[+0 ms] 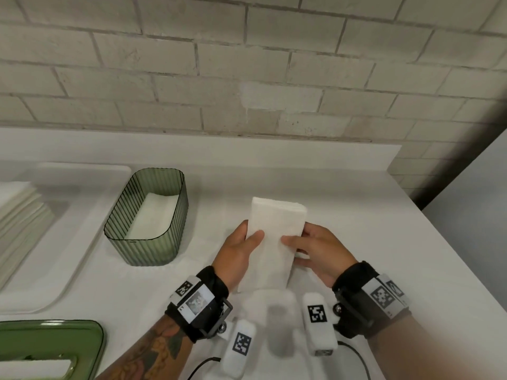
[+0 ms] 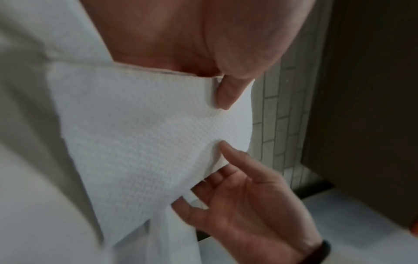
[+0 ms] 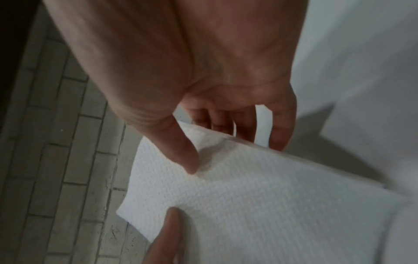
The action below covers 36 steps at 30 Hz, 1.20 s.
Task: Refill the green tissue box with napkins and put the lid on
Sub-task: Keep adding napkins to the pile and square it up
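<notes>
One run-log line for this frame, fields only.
left hand: holds napkin stack | right hand: holds same stack | green tissue box: open, some napkins inside | lid: off, near-left

The white counter (image 1: 343,270) runs along a brick wall. On it stand the open green box (image 1: 148,219), with a white tray (image 1: 68,242) just to its left and the green lid (image 1: 49,349) near the front left edge. A stack of napkins (image 1: 19,223) lies in the tray.
</notes>
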Tool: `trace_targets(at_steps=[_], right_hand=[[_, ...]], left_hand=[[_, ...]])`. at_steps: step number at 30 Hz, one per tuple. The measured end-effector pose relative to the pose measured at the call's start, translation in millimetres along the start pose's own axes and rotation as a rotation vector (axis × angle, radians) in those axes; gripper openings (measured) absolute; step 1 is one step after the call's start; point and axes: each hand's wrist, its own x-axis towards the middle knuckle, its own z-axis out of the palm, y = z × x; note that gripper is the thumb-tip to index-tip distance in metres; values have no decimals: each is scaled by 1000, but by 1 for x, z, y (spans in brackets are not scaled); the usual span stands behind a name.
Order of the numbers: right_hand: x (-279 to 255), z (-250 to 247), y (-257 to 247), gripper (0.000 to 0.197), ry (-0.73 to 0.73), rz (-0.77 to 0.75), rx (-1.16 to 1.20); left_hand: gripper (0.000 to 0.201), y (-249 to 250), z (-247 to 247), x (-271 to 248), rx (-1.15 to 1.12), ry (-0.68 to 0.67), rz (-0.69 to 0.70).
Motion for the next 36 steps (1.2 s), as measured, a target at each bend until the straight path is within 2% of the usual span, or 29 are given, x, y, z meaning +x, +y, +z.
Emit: trace_targets(at_steps=[3,7,13,17,21,25,28,31,34,36], right_hand=[[1,0,-4,27,96,-141,18],[3,-1,-2,30,163,-290,-44],[5,3,19,39,166,-241,-172],[6,7,11,28,123,-229,-181],[5,25,-12,21,-23,-268,-132],[8,56,-13,11,-140,-291,-230],[7,82,9,12,-322,-391,-557],[4,111,34,25,-544,-471,-847],[4,126,42,35,-644,-517,-1201],[4,123,38,36,-654,-511,-1289]], left_hand=[[17,1,0,6,204,17,117],[24,-4,-2,7,314,44,227],[31,-24,-7,5,464,-11,102],[41,-13,-13,3,361,-2,91],[41,13,-29,-8,206,75,141],[36,35,-73,-33,198,289,194],[33,49,-112,-57,118,451,225],[26,55,-136,-76,60,538,210],[25,50,-142,-88,92,584,163],[26,43,-143,-96,93,606,143]])
